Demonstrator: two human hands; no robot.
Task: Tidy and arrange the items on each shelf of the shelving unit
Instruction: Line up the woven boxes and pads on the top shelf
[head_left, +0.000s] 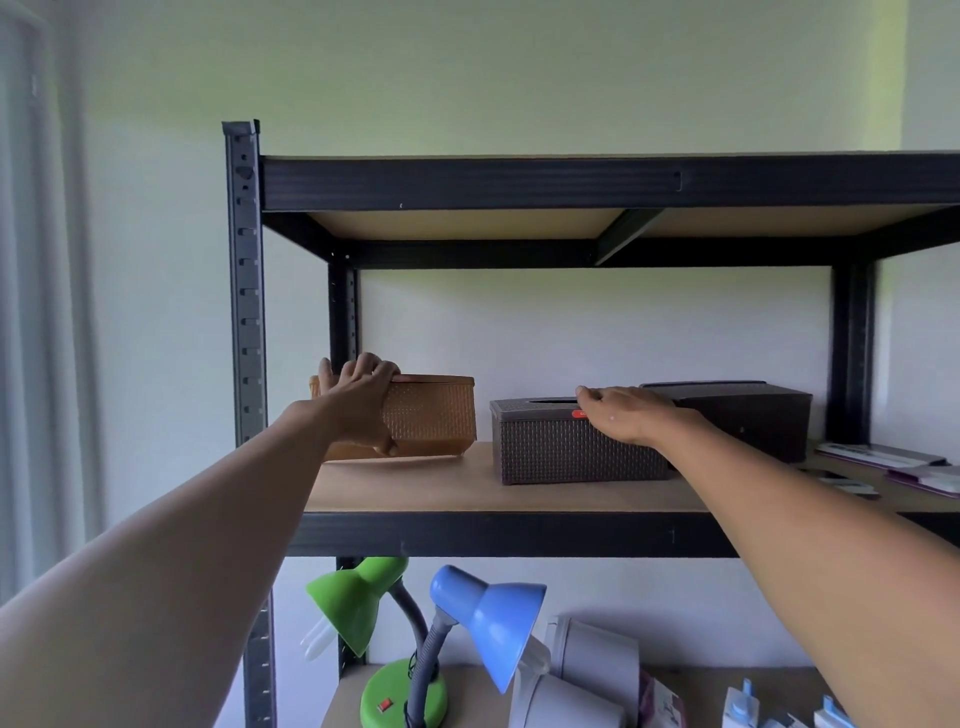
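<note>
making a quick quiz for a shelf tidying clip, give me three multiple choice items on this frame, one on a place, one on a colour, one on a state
1. Where does the orange woven-pattern plastic box sit?
A. left end of the middle shelf
B. top shelf
C. beside the lamps

2. What colour are the two desk lamp shades on the lower shelf?
A. red and yellow
B. green and blue
C. both white

3. How does the left hand meet the orange box?
A. hovers clear of it
B. grips its end, fingers over the rim
C. rests flat on its lid

Answers: 1 A, it stands left of the dark brown tissue box. 2 B, green lamp shade and blue lamp shade. 3 B, fingers curl over the top edge.
</note>
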